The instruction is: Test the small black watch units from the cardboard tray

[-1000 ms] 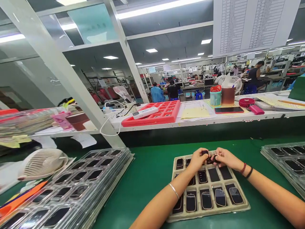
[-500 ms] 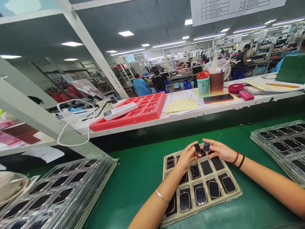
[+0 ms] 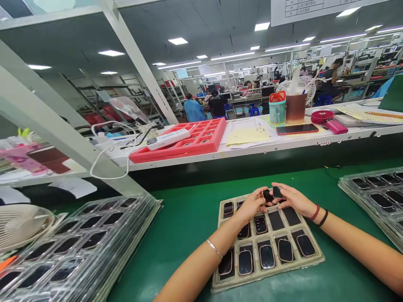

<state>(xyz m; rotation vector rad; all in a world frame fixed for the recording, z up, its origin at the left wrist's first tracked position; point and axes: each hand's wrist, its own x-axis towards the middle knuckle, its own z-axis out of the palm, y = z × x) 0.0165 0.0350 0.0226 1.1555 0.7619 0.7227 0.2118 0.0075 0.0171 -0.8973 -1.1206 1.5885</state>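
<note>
Above the far side of a beige compartment tray (image 3: 267, 274), both my hands are close together. My left hand (image 3: 254, 204) is closed on a dark strapless smartwatch body (image 3: 267, 195), partly covered by the fingers. Pinched in my right hand (image 3: 292, 199) is another smartwatch body (image 3: 277, 192), its dark face tilted up. Several more lie in the tray, such as a gold-rimmed smartwatch body (image 3: 267, 256) in the near row and one with a lit screen (image 3: 260, 225). Two pockets below my right hand show only a dark pad (image 3: 276, 220). My left arm hides part of the tray.
Stacked clear trays (image 3: 132, 235) of dark screens stand at left, with another stack (image 3: 362, 197) at right. A raised shelf (image 3: 245, 156) behind carries a red foam tray (image 3: 176, 154), a phone (image 3: 297, 129), cups and a pink hand fan (image 3: 335, 126). A white fan (image 3: 25, 226) is far left.
The view has shifted slightly, so the scene sits further right. The two smartwatch bodies have come closer together, and the left one is turned and more covered by fingers.
</note>
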